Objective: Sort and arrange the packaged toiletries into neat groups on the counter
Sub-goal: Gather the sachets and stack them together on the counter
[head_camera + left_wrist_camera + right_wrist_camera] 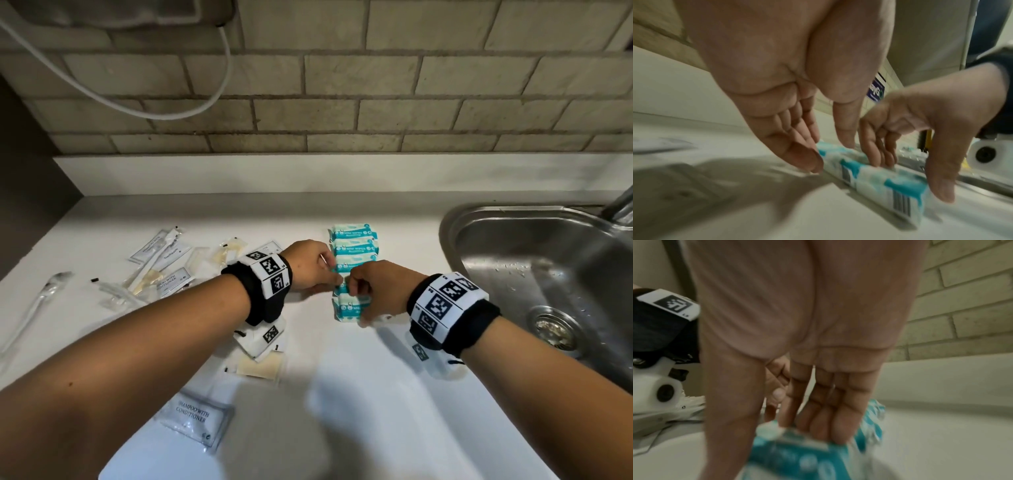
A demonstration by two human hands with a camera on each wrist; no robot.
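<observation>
Clear plastic, printed "SHAMPOO WITH CONDITIONER": one shampoo sachet (193,422) is lying nearest the viewer on the white bench (359,411), apart from any group. Beyond it, a few small sachets (260,356) are lying half under the left wrist.

Teal-and-white wipes packs (352,270) are forming a single column running away from the viewer, each touching the next, just left of the steel sink (548,257). The left hand (310,265) is reaching in with fingers nearly straight, tips touching the column's left side. The right hand (373,291) is pressing straight fingers down on the nearer packs, thumb (941,181) against the nearest pack's end; neither hand is plainly gripping a pack.

Step in hand, as judged: squaring the wipes column, which looks close to finished.

Farther left, a loose heap of sachets and wrapped toothbrushes (161,270) is lying unsorted, with a wrapped item (34,305) lying separately at the far left edge.

Next move, as judged: letting the wipes be and gathering like sachets into their own group, keeping them clear of the sink edge.
</observation>
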